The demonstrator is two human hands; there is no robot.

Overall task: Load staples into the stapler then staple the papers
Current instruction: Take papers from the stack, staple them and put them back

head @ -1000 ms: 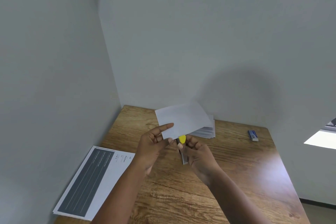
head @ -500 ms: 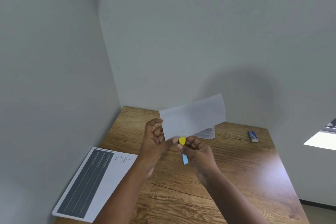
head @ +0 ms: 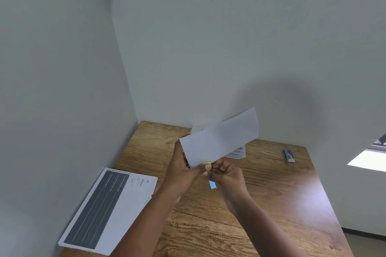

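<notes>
My left hand [head: 183, 170] pinches the lower left corner of a white folded paper [head: 219, 141] held up above the wooden table [head: 271, 194]. My right hand [head: 226, 175] grips a small stapler [head: 212, 184] with a yellow tip and a light blue end; the yellow tip sits at the paper's bottom edge. Most of the stapler is hidden inside my fingers. A stack of white papers [head: 237, 152] lies on the table behind the held sheet, partly hidden by it.
A printed sheet with a dark panel [head: 108, 208] lies at the table's left front, over the edge. A small blue and white staple box [head: 288, 155] sits at the back right. Walls close the table in on the left and back.
The held paper has been lifted and tipped more upright, its right end rising. Both hands rose a little, and the stapler turned so its blue end now shows below my right hand.
</notes>
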